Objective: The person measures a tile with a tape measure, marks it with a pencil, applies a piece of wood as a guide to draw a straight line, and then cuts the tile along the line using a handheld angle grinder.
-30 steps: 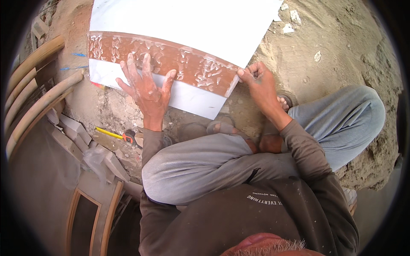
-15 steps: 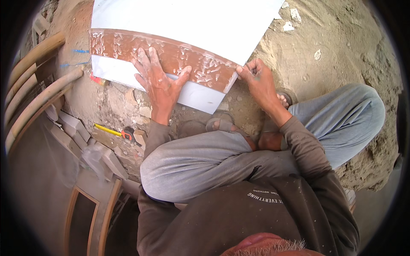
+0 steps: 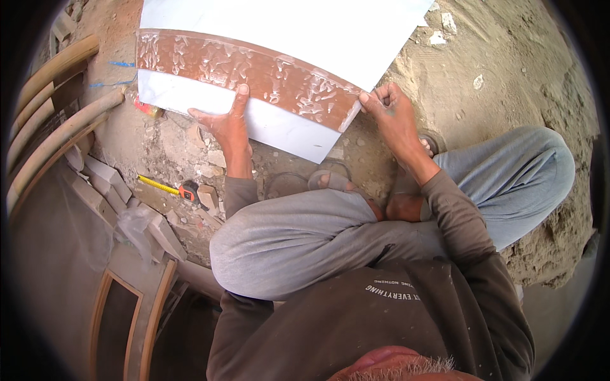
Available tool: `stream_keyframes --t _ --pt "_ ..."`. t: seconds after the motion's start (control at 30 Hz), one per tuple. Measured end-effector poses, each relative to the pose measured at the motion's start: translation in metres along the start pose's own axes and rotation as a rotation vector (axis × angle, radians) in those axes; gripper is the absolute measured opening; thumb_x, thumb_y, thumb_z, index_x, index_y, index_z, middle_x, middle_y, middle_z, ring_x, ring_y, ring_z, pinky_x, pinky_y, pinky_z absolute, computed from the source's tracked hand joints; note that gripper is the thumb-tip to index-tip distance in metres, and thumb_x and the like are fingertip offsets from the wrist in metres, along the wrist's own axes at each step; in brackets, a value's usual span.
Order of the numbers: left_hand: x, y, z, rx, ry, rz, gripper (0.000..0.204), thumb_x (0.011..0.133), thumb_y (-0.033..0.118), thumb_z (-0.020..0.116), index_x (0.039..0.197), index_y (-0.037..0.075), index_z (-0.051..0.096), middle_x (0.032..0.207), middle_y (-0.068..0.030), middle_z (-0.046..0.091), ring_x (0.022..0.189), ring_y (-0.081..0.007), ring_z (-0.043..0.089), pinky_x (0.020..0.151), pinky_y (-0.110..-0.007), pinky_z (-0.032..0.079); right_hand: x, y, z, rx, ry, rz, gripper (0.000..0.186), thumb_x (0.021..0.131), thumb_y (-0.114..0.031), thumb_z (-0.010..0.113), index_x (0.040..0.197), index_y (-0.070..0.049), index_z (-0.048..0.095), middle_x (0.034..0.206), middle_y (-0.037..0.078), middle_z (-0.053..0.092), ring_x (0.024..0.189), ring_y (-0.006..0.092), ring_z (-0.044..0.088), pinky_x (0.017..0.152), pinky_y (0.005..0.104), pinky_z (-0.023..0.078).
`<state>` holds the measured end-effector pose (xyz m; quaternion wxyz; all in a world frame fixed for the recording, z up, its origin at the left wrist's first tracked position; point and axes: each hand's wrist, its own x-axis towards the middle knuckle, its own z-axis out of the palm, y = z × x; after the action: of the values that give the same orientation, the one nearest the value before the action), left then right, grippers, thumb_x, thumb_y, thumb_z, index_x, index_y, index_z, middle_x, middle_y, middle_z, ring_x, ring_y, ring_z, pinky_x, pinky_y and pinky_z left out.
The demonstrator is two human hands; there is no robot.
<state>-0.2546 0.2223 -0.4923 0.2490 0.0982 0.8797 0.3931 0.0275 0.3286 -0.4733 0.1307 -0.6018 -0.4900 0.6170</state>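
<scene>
A reddish-brown strip (image 3: 254,71), smeared with whitish patches, lies across a large white slab (image 3: 286,129). My left hand (image 3: 229,130) is at the slab's near edge. Its thumb lies on top and reaches the strip's lower border, while one finger stretches left along the edge. The other fingers are hidden, seemingly under the slab. At the strip's right end, my right hand (image 3: 392,117) pinches the corner between its thumb and curled fingers. Whether this pinch also takes in the slab, I cannot tell.
An orange-and-black tape measure (image 3: 189,190), its yellow blade partly out, lies on the rubble-strewn ground at left. Beyond are stacked pale blocks (image 3: 105,178) and curved wooden poles (image 3: 70,143). White chips (image 3: 437,38) lie at upper right. My folded legs (image 3: 298,241) are close below the slab.
My left hand has come off the strip's face to the slab's near edge, thumb on top. Slab and strip have shifted slightly up in view; my right hand stays at the strip's end.
</scene>
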Motion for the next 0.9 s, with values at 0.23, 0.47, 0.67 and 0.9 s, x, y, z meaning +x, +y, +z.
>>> stream_keyframes --t 0.23,0.47,0.67,0.9 --pt "0.004 -0.002 -0.003 0.031 -0.013 -0.017 0.151 0.067 0.048 0.094 0.156 -0.010 -0.014 0.157 -0.0430 0.010 0.151 -0.0488 0.015 0.126 -0.051 0.013 0.002 0.006 0.000 0.008 0.001 -0.012 0.027 0.095 -0.022 0.073 0.084 -0.005 0.055 0.073 0.001 0.058 0.068 0.0090 0.049 0.062 0.0281 0.042" --pt "0.000 0.005 -0.003 0.171 0.030 0.000 0.151 0.066 0.052 0.093 0.157 -0.009 -0.011 0.152 -0.0429 0.025 0.146 -0.0458 0.031 0.123 -0.049 0.024 0.000 -0.001 -0.001 -0.012 0.000 0.008 0.026 0.096 -0.022 0.072 0.085 -0.005 0.056 0.073 0.001 0.058 0.068 0.0096 0.049 0.063 0.0279 0.043" --pt "-0.002 0.007 -0.005 0.175 -0.009 0.010 0.152 0.069 0.055 0.091 0.154 -0.012 -0.015 0.155 -0.0468 0.008 0.150 -0.0539 0.013 0.125 -0.055 0.011 0.001 0.000 -0.002 0.004 0.012 -0.025 0.026 0.096 -0.023 0.072 0.085 -0.005 0.057 0.074 0.003 0.062 0.068 0.0101 0.051 0.063 0.0286 0.044" --pt "-0.002 0.007 -0.006 0.129 -0.028 0.005 0.152 0.068 0.053 0.092 0.154 -0.012 -0.015 0.154 -0.0471 0.008 0.150 -0.0539 0.013 0.125 -0.055 0.012 0.000 -0.003 -0.003 -0.014 0.000 -0.041 0.025 0.097 -0.023 0.071 0.086 -0.005 0.057 0.074 0.003 0.063 0.067 0.0101 0.052 0.062 0.0289 0.044"
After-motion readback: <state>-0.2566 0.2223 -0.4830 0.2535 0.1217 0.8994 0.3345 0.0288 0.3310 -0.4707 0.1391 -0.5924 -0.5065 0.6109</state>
